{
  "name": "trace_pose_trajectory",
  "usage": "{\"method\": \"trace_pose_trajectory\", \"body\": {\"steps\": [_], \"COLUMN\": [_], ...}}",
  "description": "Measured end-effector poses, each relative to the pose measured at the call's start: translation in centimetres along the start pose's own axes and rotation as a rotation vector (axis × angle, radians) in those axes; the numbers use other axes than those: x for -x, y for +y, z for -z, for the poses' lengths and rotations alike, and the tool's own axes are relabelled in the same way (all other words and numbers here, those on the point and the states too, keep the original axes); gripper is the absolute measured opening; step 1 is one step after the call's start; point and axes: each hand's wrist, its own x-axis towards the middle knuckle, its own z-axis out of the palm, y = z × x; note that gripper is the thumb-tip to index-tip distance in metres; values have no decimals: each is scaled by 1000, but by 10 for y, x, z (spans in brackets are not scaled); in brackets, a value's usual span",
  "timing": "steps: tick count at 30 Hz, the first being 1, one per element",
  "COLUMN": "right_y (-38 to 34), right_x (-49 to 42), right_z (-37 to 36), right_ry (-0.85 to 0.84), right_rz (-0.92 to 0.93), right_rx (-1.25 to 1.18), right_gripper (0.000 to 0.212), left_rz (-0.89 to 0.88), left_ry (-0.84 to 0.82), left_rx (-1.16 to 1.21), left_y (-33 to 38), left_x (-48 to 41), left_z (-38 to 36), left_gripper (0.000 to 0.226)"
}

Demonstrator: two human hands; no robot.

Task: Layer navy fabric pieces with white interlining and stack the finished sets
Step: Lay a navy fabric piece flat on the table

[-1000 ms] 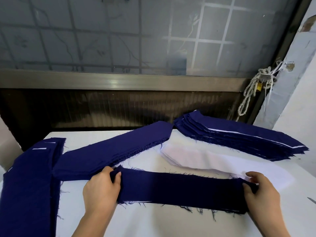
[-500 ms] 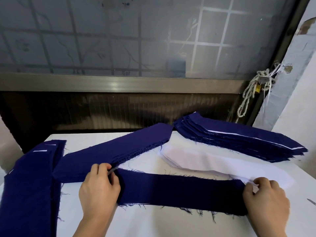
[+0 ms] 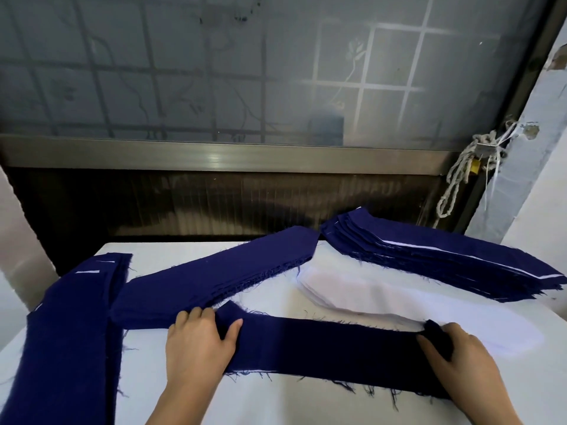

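At my far left, a long navy stack [image 3: 70, 332] runs toward me down the white table [image 3: 276, 403]. Beside it, a pile of loose navy pieces [image 3: 214, 280] lies slanted. My left hand [image 3: 199, 342] grips the left end of 1 navy strip [image 3: 331, 348], with the thumb flat on top and the fingers [image 3: 196, 314] curled at the cloth's tip, against the slanted pile. The strip lies across the table in front of me, and a thin white edge shows under its near side. Behind it sits the white interlining pile [image 3: 352, 292]. My right hand [image 3: 460, 354] pinches the strip's right end, which is bunched up between thumb and curled fingers. Farther back on the right lies the finished stack [image 3: 445, 259].
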Motion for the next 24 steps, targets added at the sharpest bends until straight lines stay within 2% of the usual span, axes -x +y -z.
{"method": "trace_pose_trajectory", "body": {"steps": [3,7,11,17,19,23,24], "right_y": [7,8,5,1,-1,-13,-18], "right_x": [-3,-2,0,5,8,22,29], "right_z": [1,1,4,8,10,13,13], "right_ry": [-44,-51,-59,-64,-72,-111,-116], "right_rz": [-31,-5,43,94,116,127,116], "right_rx": [-147,-117,-103,-37,-24,-118,-171], "right_gripper": [22,21,16,5,8,19,22], "left_rz": [-4,67,103,83,80,219,225], "left_ry": [-13,-85,-127,-309,-311,-310,-268], "left_rx": [132,269,344,531,598,1003,1023], "left_y": [0,-2,-2,-15,-21,-37,-44], "left_x": [0,-2,-1,0,4,6,2], "left_z": [2,9,18,26,30,50,56], "left_gripper": [48,62,60,44,28,6,4]}}
